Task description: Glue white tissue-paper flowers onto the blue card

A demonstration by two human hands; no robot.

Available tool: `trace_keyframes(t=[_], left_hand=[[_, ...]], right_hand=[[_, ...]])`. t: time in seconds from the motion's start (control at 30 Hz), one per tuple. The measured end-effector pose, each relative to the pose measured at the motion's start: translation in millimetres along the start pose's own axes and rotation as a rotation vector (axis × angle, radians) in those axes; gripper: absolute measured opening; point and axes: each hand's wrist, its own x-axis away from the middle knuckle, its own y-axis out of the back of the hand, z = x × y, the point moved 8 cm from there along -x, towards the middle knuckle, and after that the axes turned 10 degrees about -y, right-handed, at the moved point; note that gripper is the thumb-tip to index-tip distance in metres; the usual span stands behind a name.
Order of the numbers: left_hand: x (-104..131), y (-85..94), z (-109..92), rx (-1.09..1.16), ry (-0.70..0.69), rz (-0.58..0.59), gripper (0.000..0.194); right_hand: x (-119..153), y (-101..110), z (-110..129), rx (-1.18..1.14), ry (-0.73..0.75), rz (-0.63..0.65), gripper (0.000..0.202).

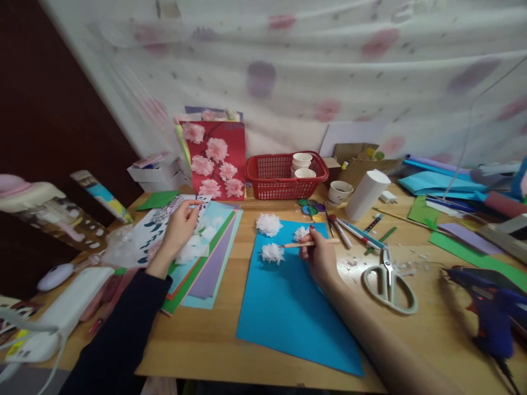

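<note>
My right hand [319,255] grips a wooden pencil [296,244], its tip pointing left toward a white crumpled-paper flower [272,253] on a blue sheet [288,307]. Right beside my fingertips is a smaller white flower [301,233], partly covered by the hand. A third white flower [269,225] sits at the sheet's upper left corner. My left hand [181,225] is over a stack of coloured paper [209,280], close to loose white tissue pieces [193,249]. Its fingers are loosely bent, and nothing shows in them.
Scissors [389,282] and a blue glue gun [486,307] lie on the right. Behind the sheet stand a red basket [272,175] with cups, a white roll [367,195] and a red card with pink flowers [218,159]. A white power strip [61,312] lies left.
</note>
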Motion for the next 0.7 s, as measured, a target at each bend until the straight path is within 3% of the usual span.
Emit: trace_keyframes(t=[0.07,0.13,0.37,0.47,0.57,0.7], left_hand=[[-3.5,18.1,14.7,-0.082,0.045,-0.044,0.033],[-4.6,24.4,22.0,-0.160,0.044,-0.007,0.031],[-6.6,15.2,27.1,-0.398,0.005,0.119,0.025],[-6.3,23.0,31.7,-0.439,0.046,0.107,0.033],[-3.6,34.3,37.3,-0.430,0.094,0.102,0.041],[1.3,31.4,47.6,-0.261,0.142,0.234,0.044]], right_hand=[[-0.1,0.5,0.0,0.002,-0.009,0.005,0.039],[-0.2,0.5,-0.3,0.018,-0.012,0.017,0.040],[0.9,-1.6,-0.6,0.089,0.000,0.045,0.044],[1.9,-3.3,-0.1,0.099,-0.014,0.057,0.046],[1.9,-3.6,1.3,0.104,-0.010,0.065,0.046],[-0.3,-3.5,-0.6,0.112,-0.008,0.088,0.044]])
